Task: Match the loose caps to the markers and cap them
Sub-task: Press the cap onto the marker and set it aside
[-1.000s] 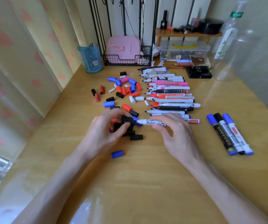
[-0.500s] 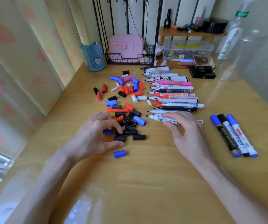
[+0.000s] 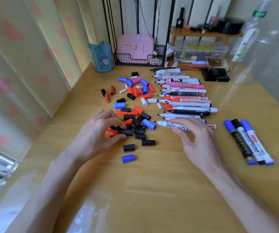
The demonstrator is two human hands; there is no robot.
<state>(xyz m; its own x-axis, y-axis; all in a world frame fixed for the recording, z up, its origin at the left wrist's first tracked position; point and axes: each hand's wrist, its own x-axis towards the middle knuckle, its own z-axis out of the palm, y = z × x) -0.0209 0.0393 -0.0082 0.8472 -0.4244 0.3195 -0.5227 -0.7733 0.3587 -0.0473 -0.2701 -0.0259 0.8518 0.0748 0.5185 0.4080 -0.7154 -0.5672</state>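
Left hand (image 3: 100, 132) at near-left edge of cap pile (image 3: 135, 118), thumb and fingers pinching black cap (image 3: 126, 132); red cap (image 3: 111, 132) tucked against palm. Right hand (image 3: 197, 140) just right of pile, fingers curled over white marker (image 3: 167, 123), uncapped black tip pointing at pile. Uncapped marker row (image 3: 184, 96) behind right hand. Three capped markers (image 3: 246, 142) well right of pile. Blue cap (image 3: 128, 158) alone, nearest camera, on table (image 3: 152, 190).

Left hand (image 3: 98, 132) pinches a black cap (image 3: 126, 132) — right hand (image 3: 197, 140) seemingly grips a white marker (image 3: 167, 124).
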